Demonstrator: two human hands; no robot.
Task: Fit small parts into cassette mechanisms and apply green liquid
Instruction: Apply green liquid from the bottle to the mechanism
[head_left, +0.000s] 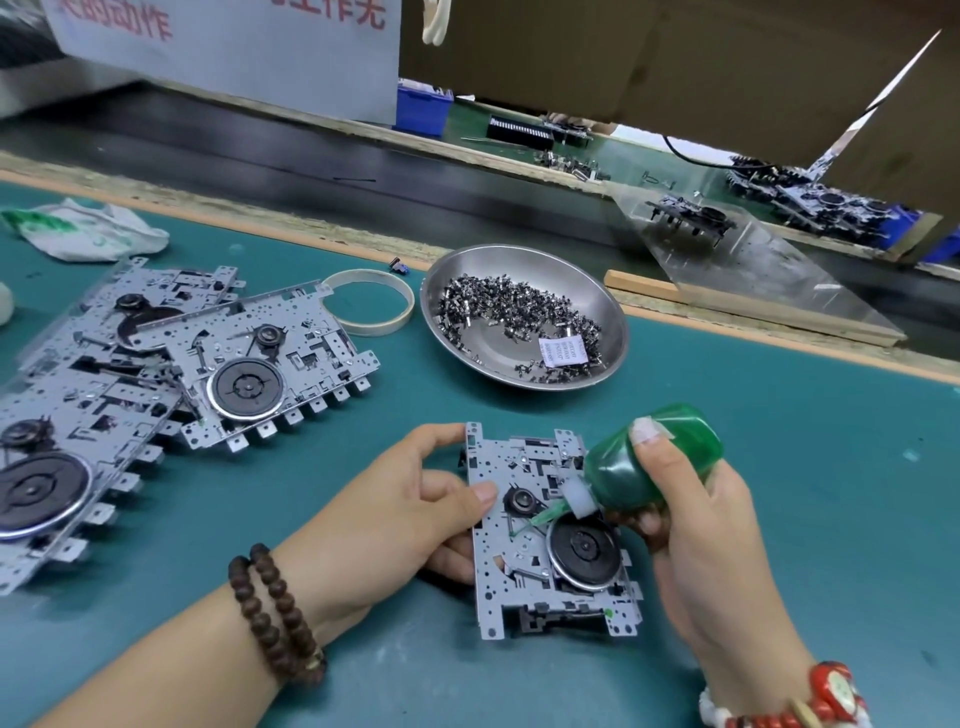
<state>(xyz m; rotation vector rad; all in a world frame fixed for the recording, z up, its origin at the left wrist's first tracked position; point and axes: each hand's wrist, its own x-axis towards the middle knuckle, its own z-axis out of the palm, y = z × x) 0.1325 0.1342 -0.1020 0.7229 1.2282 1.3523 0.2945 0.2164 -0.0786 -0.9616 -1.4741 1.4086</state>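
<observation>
A metal cassette mechanism (524, 582) with a black flywheel lies on the teal mat in front of me. My left hand (410, 514) grips its left edge, thumb on top of the plate. My right hand (696, 535) grips a green liquid bottle (649, 462), tilted down to the left. The bottle's thin green nozzle touches the plate near the small pulley. A steel bowl (602, 322) beyond the mechanism holds several small dark parts and a white label.
A stack of several other cassette mechanisms (171, 374) lies at the left. A roll of tape (374, 301) sits beside the bowl. A white plastic bag (88, 228) is at the far left. A conveyor belt (311, 156) runs behind the mat.
</observation>
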